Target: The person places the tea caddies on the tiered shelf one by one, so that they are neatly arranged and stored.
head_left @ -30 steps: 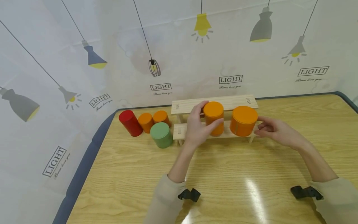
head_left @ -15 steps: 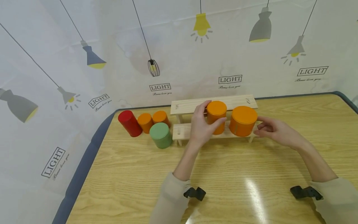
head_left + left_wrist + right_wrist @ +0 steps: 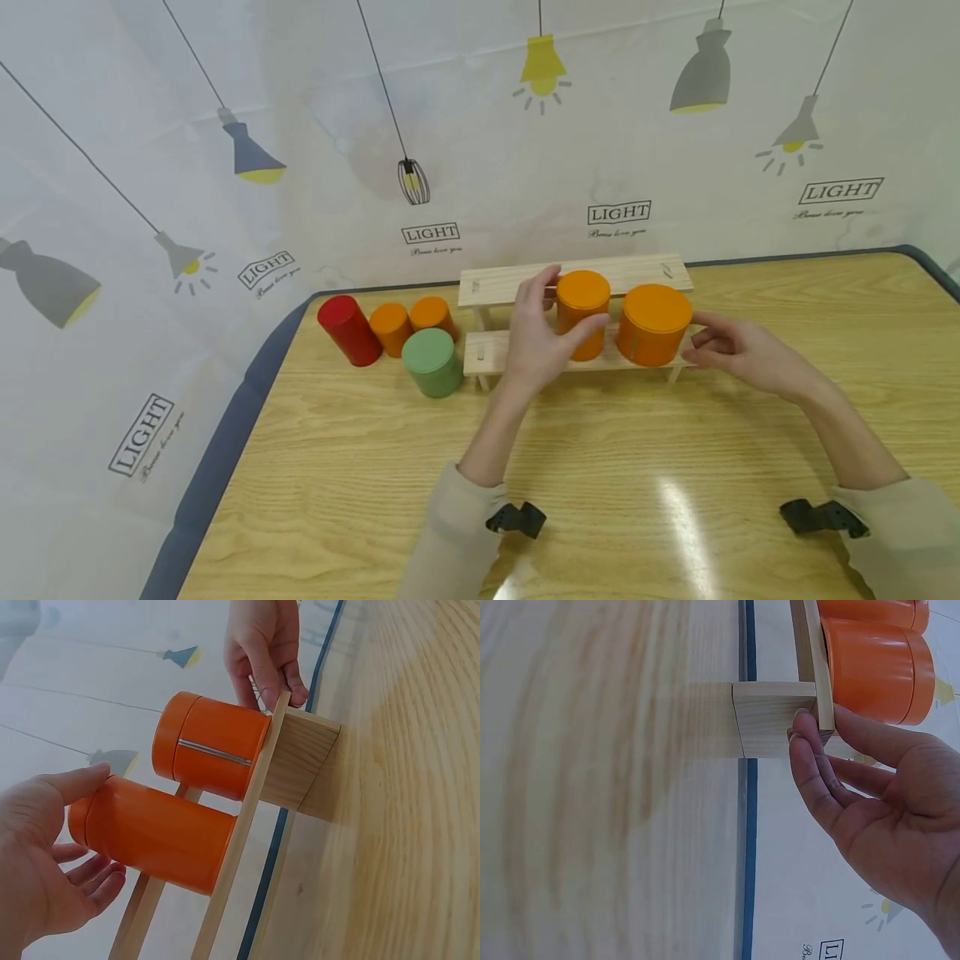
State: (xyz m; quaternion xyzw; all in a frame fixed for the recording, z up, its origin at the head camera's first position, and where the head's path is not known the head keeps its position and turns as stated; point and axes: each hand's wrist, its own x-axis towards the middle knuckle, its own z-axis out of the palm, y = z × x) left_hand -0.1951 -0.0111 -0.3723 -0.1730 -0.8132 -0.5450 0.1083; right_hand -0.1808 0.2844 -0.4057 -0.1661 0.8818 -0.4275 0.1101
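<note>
1. Two small orange cans (image 3: 392, 329) stand at the table's (image 3: 600, 483) far L; the R one's base is hidden behind the green can (image 3: 432, 362).
2. L hand's (image 3: 542, 346) fingertips are mostly lost behind the tall can (image 3: 581, 306) in head view; L wrist view shows more of them, but cuts the hand off at the frame edge.
3. Upper shelf (image 3: 510, 283) partly blocked by L hand & cans. R wrist view crops the tall can; forearm sleeves (image 3: 457, 529) run out of frame.
4. L hand: reaches fwd, thumb on near side, fingers round the far side, gripping the tall can, which is upright w/ its base on the lower shelf (image 3: 491, 352).
5. R hand (image 3: 750, 354): comes in from the R, palm turned inward, fingers bent, thumb & fingertips pinching the lower shelf's R end, right beside the wide can (image 3: 654, 327).
6. Count: 4 orange cans (2 on lower shelf, 2 on table), 1 green, 1 red can (image 3: 350, 331), 2 shelves, 2 blk wrist straps (image 3: 516, 519).
</note>
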